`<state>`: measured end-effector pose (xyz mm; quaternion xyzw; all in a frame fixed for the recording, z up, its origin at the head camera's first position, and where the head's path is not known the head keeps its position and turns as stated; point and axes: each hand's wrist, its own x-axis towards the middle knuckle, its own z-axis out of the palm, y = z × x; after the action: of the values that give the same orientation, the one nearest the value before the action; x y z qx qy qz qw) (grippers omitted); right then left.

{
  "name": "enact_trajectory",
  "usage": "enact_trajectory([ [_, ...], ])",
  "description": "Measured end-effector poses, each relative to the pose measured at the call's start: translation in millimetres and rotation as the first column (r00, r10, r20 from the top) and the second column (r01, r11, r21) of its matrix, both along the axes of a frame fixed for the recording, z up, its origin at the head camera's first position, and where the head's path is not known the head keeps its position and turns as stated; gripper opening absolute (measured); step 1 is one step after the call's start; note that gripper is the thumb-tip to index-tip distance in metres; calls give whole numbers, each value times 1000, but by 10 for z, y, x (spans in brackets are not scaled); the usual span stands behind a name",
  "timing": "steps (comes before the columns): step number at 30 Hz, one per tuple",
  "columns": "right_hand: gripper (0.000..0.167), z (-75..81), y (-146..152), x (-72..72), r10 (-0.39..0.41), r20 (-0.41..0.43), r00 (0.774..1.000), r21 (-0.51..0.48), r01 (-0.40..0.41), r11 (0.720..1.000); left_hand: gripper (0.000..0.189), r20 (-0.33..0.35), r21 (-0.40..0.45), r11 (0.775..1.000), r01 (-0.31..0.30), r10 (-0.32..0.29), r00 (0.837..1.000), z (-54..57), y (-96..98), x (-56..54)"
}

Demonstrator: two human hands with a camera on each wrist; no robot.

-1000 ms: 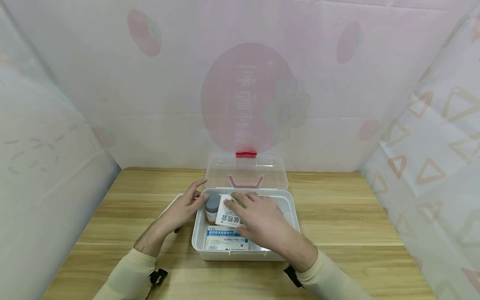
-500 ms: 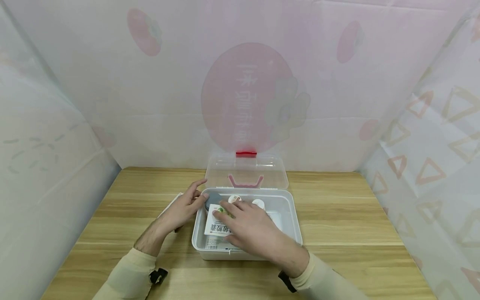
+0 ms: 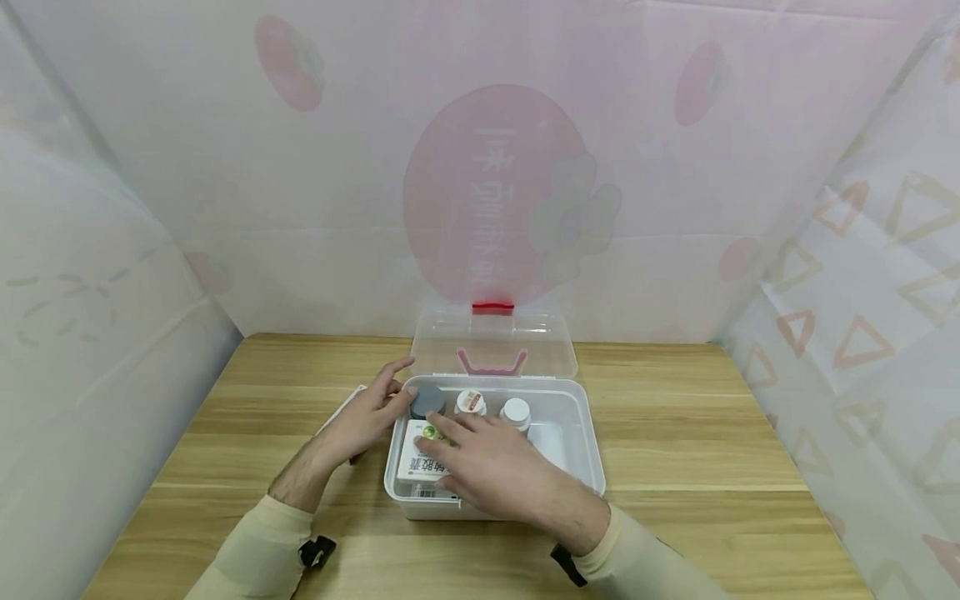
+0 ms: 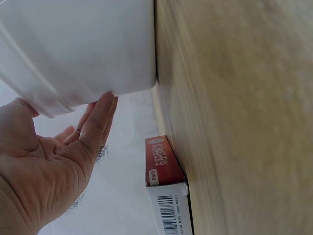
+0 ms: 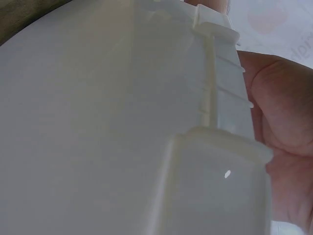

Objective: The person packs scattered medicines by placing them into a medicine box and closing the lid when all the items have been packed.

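A white plastic medicine case (image 3: 592, 442) stands on the table, its clear lid (image 3: 442, 333) swung back. My right hand (image 3: 498, 467) reaches over the near wall into it. Fingers and thumb hold a white capsule box (image 3: 416, 454) with a green print, low at the case's left side over another box, mostly hidden. Behind it are a grey-capped bottle (image 3: 427, 402) and two white-capped bottles, one with a printed cap (image 3: 471, 402), one plain (image 3: 515, 412). My left hand (image 3: 367, 417) rests against the case's left wall, fingers extended along it and thumb at the rim.
A red and white medicine carton (image 4: 166, 166) stands on the wooden table (image 3: 675, 433) left of the case, partly behind my left forearm in the head view. A patterned cloth wall (image 3: 337, 275) rises behind the table. The lid carries a pink handle (image 3: 491, 367).
My right hand has moved left and toward me with the capsule box, lowering it over the blue-and-white box. The white-capped bottles have come into sight. My left hand has stayed put.
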<state>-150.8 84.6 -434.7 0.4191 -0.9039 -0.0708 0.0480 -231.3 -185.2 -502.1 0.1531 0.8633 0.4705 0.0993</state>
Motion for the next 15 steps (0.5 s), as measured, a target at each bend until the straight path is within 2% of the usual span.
enact_trajectory([
  [8,61,-15,8,-16,-7,82,997,-19,8,1000,69,1,6,1000,6,-6,1000,3,-1,2],
  [15,65,15,65,-46,18,85,996,-60,-13,998,68,-3,0,1000,7,-7,1000,8,1,-2],
])
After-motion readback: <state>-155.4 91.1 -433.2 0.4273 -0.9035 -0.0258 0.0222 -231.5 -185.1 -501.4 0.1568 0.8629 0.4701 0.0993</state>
